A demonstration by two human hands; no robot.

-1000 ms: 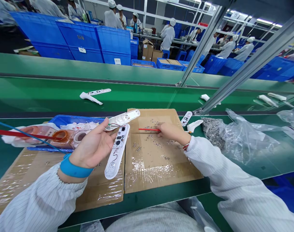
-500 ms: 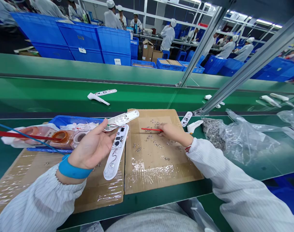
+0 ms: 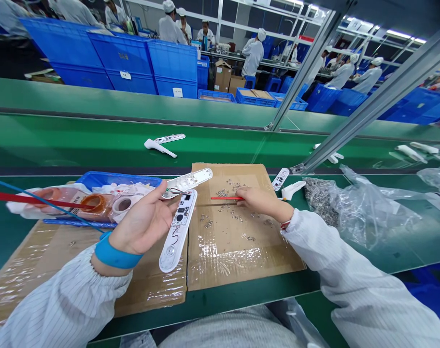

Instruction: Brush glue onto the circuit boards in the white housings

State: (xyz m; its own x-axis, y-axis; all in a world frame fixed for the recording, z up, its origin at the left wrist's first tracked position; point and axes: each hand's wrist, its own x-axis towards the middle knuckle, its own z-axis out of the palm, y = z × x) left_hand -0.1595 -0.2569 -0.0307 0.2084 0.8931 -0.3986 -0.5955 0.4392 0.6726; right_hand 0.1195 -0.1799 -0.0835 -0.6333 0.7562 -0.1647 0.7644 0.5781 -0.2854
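My left hand (image 3: 145, 220), with a blue wrist strap (image 3: 118, 251), holds two white plastic housing halves joined by thin wires. The lower half (image 3: 178, 231) carries a circuit board and points down toward me; the upper half (image 3: 191, 181) reaches out to the right. Pinched in my right hand (image 3: 258, 200) is a thin red stick-like tool (image 3: 225, 198). Its tip is over small metal pieces (image 3: 223, 193) scattered on the cardboard (image 3: 237, 261); whether it touches one I cannot tell.
At left, a blue tray (image 3: 89, 180) holds tape rolls (image 3: 94, 203) and bags. On the right are a plastic bag of small metal parts (image 3: 323, 198) and a white housing (image 3: 292, 189). More housings (image 3: 162, 146) lie on the green belt (image 3: 220, 150). A metal post (image 3: 310, 63) slants upward.
The red tool's tip has shifted slightly toward me over the small metal pieces. Housings on the belt have moved to the right. Both hands keep their grip.
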